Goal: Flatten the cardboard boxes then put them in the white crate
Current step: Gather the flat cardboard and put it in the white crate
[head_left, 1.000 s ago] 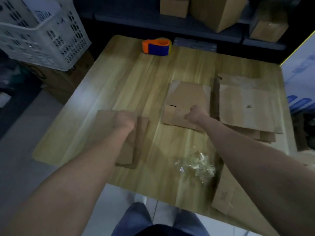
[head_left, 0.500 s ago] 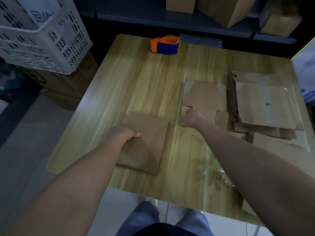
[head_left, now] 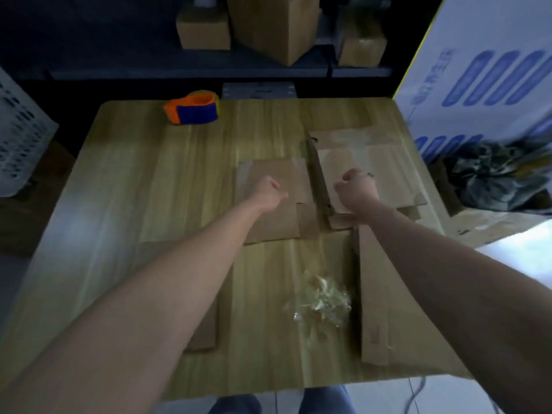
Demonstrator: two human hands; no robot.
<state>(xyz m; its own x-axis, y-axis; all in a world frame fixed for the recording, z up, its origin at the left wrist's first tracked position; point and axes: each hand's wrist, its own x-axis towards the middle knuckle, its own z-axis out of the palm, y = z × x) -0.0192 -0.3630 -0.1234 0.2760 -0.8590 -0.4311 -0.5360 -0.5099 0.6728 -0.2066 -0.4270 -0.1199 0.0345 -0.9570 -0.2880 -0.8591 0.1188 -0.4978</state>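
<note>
Head view, the only one. Several boxes are already flat on the surface.

- **Centre:** the left hand is over the centre flat sheet, fingers curled. Can't tell if it grips or just presses.
- **Right:** the right hand is also curled, on the flat cardboard stack. Grip can't be told either.
- **Other flat pcs:** a long piece at near right, and another piece partly under the left forearm.
- **White crate:** the white crate sits off the surface's left side, partly in view, contents not visible.

Judgement: flattening looks mostly done for what's on the surface, and loading the crate is what's left. The shelf boxes behind aren't flattened and may not be part of the job.

Writing: the blue-and-white carton at right has blue print, too blurred to read. No label is legible on the tape dispenser.
</note>
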